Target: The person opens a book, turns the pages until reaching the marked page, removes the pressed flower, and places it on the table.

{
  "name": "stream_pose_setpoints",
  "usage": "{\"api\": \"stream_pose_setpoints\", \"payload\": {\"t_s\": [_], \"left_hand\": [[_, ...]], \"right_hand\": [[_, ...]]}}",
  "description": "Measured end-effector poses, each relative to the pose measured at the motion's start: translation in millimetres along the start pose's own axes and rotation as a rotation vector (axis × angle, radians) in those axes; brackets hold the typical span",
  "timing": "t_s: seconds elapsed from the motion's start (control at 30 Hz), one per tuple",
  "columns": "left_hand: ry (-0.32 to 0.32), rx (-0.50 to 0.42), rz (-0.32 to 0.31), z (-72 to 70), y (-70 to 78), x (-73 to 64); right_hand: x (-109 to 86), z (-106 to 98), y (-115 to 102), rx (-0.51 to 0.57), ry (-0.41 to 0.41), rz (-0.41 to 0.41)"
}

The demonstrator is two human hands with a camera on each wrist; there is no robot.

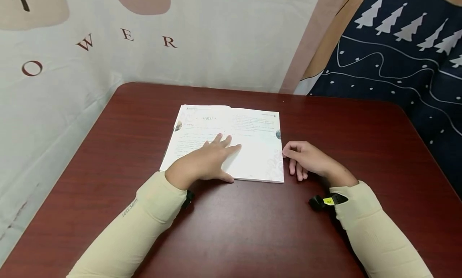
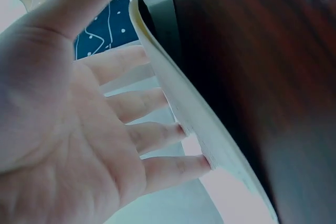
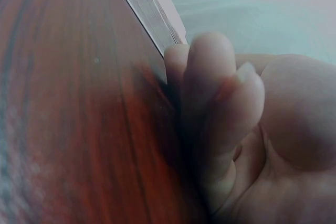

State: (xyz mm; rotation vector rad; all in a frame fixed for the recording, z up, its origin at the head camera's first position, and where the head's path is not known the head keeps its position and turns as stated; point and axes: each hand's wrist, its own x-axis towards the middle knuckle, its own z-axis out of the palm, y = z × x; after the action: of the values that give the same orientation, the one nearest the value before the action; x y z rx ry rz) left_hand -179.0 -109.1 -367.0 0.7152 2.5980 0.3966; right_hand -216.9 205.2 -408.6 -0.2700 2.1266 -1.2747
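An open book (image 1: 256,157) with printed pages lies on the table. My left hand (image 1: 209,157) rests across its lower middle, fingers spread and nearly straight, thumb by the bottom edge. In the left wrist view, the left hand's fingertips (image 2: 197,162) touch the page, which curves up at the spine. Just right of the book, my right hand (image 1: 306,157) is low by the table with loosely bent fingers. Its thumb and index finger are at the book's right edge. In the right wrist view, the bent fingers (image 3: 210,72) partly hide the page edges (image 3: 152,11); no page is seen between them.
The dark red wooden table (image 1: 245,230) has rounded far corners. Behind it hangs a pale cloth with letters (image 1: 231,41), and a navy cloth with white trees (image 1: 390,65) is at the right. A black strap with a yellow tag (image 1: 328,201) is on the right wrist.
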Motion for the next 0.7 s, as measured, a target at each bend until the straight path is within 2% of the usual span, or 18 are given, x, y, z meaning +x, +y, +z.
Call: {"api": "stream_pose_setpoints", "payload": {"t_s": [0.7], "left_hand": [[0.017,0.001,-0.010,4.8,-2.4,3.7]], "right_hand": [[-0.7,0.9,0.7,0.008,0.001,0.008]]}}
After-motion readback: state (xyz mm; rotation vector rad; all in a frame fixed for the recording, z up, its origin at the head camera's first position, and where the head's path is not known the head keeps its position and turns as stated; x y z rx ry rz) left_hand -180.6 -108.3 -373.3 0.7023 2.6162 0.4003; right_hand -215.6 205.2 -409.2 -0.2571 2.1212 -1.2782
